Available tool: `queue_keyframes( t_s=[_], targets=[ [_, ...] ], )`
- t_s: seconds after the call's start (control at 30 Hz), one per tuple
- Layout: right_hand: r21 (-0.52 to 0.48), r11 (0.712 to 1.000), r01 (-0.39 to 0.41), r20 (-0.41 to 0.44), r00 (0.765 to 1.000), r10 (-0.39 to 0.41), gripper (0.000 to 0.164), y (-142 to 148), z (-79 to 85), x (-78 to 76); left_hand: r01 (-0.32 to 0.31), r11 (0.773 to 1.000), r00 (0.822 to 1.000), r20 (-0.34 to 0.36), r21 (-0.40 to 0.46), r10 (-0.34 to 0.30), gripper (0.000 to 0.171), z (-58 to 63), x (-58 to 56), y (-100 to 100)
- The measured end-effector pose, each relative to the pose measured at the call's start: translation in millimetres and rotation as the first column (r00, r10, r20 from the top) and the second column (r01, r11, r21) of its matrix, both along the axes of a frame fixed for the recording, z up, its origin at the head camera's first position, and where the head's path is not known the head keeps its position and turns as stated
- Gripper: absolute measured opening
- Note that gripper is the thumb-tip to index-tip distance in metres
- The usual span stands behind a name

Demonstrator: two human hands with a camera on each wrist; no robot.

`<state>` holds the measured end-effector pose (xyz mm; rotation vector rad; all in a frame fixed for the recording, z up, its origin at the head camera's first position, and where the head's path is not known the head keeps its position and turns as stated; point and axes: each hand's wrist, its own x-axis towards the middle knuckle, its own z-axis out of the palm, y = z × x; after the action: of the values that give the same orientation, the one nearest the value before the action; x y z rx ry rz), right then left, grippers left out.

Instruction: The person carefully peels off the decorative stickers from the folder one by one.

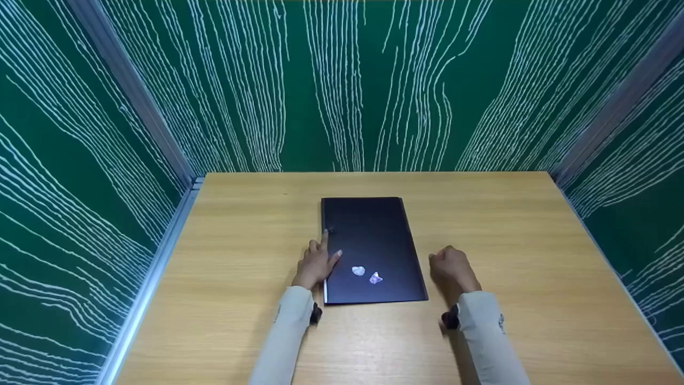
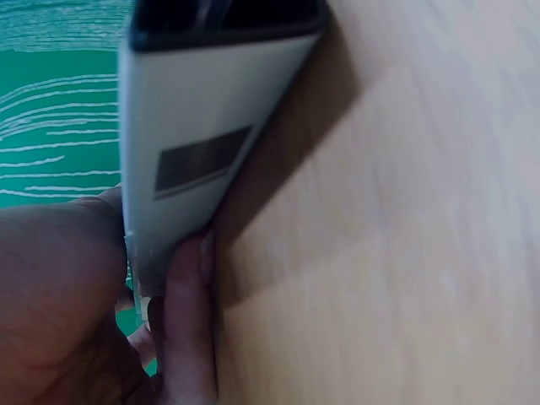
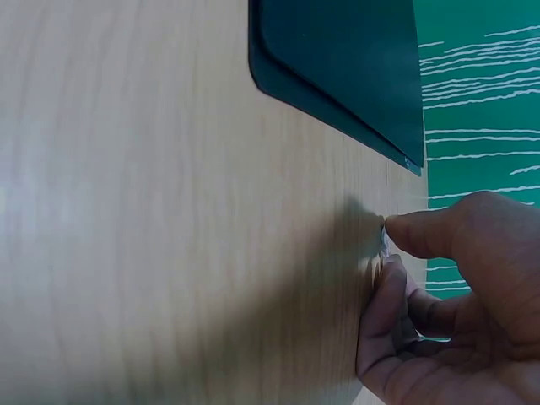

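Note:
A black binder (image 1: 368, 235) lies flat with its spine to the left. On its cover are two small shiny stickers, a rounded one (image 1: 358, 271) and a pointed one (image 1: 376, 277). My left hand (image 1: 315, 263) rests at the spine, thumb over the cover and index finger straight along the edge. In the left wrist view the pale spine (image 2: 211, 110) bears a dark label, and a finger lies along it. Right of the binder, my right hand (image 1: 454, 266) pinches a small shiny sticker (image 3: 385, 240) between thumb and finger, close over the table.
The wooden table (image 1: 240, 224) extends around the binder on all sides. Green walls (image 1: 299, 80) with white wavy lines stand behind and at both sides, joined by grey metal posts (image 1: 144, 96). A dark band with a camera sits on each wrist.

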<state>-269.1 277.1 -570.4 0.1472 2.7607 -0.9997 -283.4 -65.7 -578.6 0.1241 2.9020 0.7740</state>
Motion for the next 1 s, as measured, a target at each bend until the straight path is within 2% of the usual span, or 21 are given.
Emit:
queue_keyframes(
  t_s=[0.13,0.47,0.63,0.9,1.0],
  targets=[
    [-0.025,0.999,0.04,0.036,0.999,-0.039,0.032,-1.5,0.9,3.4,0.004,1.0,1.0,0.012,0.003,-0.005,0.073,0.0,-0.9,0.3],
    [-0.015,0.999,0.036,0.005,0.999,-0.035,0.033,-5.5,2.4,5.3,-0.003,1.0,1.0,0.03,-0.009,0.003,0.073,-1.0,-1.8,-1.0],
    [-0.008,1.0,0.017,-0.017,1.0,-0.017,0.038,-5.3,1.6,3.6,-0.012,1.0,1.0,0.012,-0.012,0.012,0.073,0.9,-1.9,-2.2],
    [-0.004,1.0,0.013,-0.071,0.997,-0.014,0.029,-1.9,2.1,6.2,-0.006,1.0,1.0,0.022,-0.013,0.007,0.073,-2.0,-1.4,-1.1],
    [-0.024,1.0,0.011,-0.065,0.998,-0.012,0.028,-0.9,5.1,6.8,-0.011,1.0,1.0,0.024,-0.015,0.012,0.074,-2.7,-1.8,0.2]
  ],
)
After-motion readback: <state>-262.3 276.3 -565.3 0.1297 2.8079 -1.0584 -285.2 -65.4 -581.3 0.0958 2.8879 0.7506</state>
